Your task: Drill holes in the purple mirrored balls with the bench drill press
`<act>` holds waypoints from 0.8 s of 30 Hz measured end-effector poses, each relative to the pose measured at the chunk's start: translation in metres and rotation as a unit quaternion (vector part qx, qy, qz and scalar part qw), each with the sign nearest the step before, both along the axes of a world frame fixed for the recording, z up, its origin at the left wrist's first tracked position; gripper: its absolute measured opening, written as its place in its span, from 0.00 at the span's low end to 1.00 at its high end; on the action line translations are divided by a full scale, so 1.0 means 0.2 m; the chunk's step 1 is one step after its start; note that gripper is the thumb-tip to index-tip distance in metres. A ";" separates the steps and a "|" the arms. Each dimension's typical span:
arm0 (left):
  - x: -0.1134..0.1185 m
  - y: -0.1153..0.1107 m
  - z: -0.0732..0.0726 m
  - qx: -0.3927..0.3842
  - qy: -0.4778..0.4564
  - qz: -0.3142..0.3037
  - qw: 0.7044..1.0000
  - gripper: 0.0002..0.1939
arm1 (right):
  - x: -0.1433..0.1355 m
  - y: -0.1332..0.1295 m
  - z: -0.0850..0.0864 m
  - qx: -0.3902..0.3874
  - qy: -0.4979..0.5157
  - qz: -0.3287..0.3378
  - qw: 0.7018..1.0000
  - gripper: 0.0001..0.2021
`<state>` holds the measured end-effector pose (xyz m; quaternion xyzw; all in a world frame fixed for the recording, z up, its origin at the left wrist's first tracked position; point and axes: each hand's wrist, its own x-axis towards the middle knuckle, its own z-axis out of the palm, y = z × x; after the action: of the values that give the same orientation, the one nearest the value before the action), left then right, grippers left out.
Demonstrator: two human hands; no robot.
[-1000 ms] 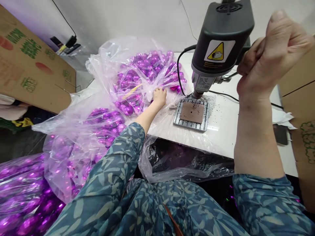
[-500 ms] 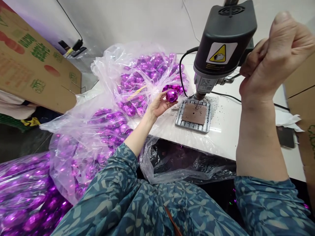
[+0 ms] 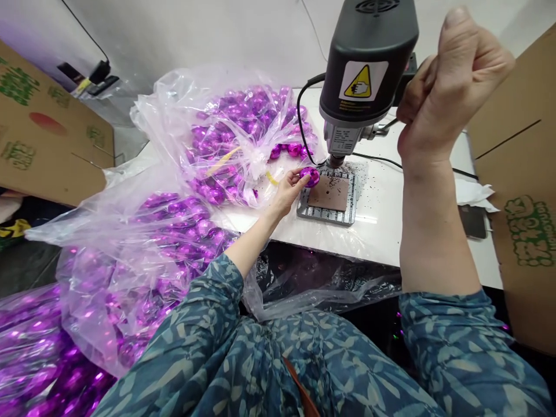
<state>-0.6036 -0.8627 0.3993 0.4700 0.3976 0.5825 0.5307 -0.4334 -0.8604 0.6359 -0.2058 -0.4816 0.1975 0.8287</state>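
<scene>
Between its thumb and fingers my left hand (image 3: 290,190) pinches a shiny purple faceted ball (image 3: 310,177) at the left edge of the drill press's base plate (image 3: 325,215). On that plate lies a brown square pad (image 3: 329,193) with a small dark hole and scattered dark shavings. Above it stands the black bench drill press (image 3: 369,58), its chuck (image 3: 335,161) over the pad's far side. My right hand (image 3: 452,87) is closed in a raised fist around the press's feed handle, which is mostly hidden by the fingers.
Clear plastic bags full of purple balls (image 3: 247,116) lie on the left. Cardboard boxes (image 3: 52,133) flank both sides. A plastic sheet (image 3: 269,307) hangs at the front edge of the white table (image 3: 377,243). A phone (image 3: 473,221) and white tissue (image 3: 473,192) lie at right.
My left hand has moved the purple ball from beside the bag toward the base plate. The right fist stays at the handle. The whole view has shifted somewhat.
</scene>
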 end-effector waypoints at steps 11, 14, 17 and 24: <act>0.15 0.04 -0.11 0.053 0.060 -0.018 0.997 0.26 | -0.03 -0.07 0.04 -0.073 0.000 0.013 0.997 0.30; 0.17 0.04 -0.10 0.063 0.071 -0.024 0.995 0.26 | -0.03 -0.05 0.04 -0.065 0.010 -0.007 0.998 0.29; 0.18 0.03 -0.09 0.070 0.095 -0.025 0.993 0.27 | -0.01 -0.04 0.03 -0.051 -0.002 0.002 0.999 0.29; 0.20 0.02 -0.13 0.125 0.183 -0.005 0.975 0.30 | -0.02 -0.07 0.05 -0.069 0.013 0.023 0.997 0.29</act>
<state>-0.5640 -0.8578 0.3730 0.6328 0.4099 0.5294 0.3889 -0.4372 -0.8751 0.6453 -0.2491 -0.4608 0.2522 0.8137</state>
